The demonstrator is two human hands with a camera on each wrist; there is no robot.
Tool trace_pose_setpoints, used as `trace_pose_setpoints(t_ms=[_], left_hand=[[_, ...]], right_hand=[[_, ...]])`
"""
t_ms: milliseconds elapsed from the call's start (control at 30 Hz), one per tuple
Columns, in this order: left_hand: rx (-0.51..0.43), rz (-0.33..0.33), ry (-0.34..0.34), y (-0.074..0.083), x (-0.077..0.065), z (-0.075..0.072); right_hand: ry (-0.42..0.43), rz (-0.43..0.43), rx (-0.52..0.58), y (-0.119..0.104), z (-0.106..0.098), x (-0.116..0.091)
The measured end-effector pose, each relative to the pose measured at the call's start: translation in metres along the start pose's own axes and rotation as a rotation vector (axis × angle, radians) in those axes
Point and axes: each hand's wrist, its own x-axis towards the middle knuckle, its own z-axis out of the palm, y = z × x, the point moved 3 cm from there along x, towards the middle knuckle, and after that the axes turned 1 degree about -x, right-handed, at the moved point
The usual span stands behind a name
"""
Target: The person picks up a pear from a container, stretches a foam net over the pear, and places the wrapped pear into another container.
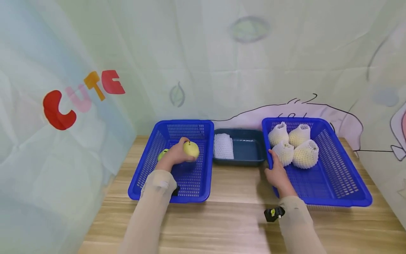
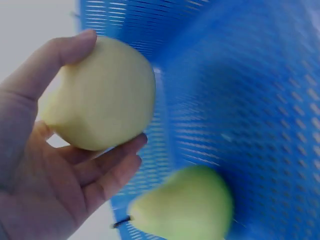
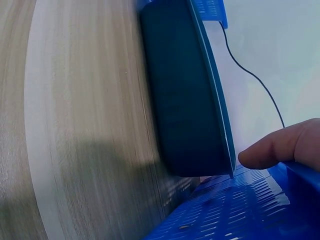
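Note:
My left hand (image 1: 178, 152) holds a pale yellow pear (image 1: 191, 150) above the left blue basket (image 1: 133, 187). In the left wrist view its thumb lies over the pear (image 2: 110, 95) and the other fingers curve beneath. A greener pear (image 2: 185, 205) with a dark stem lies in that basket, partly behind the hand in the head view. My right hand (image 1: 280, 178) grips the near-left rim of the right blue basket (image 1: 352, 176), one finger stretched along it; some fingers are hidden. Several pears in white foam nets (image 1: 306, 155) sit in this basket's left part.
Between the baskets stands a dark teal tray (image 1: 248, 150) with flat white foam nets (image 1: 223, 146) at its left end. All stand on a wooden table (image 1: 234, 218). A printed cloth (image 1: 203, 63) hangs close behind.

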Motion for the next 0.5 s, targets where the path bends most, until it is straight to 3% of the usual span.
trace_pose_setpoints(t_ms=[333,500], left_hand=[[-0.171,0.047,0.125,0.019,-0.034,-0.020],[-0.372,0.052,0.246,0.030,-0.059,-0.011]], right_hand=[[-0.011,0.008,-0.007,0.002,0.001,0.002],[-0.009,0.020,-0.019,0.001,0.000,0.001]])
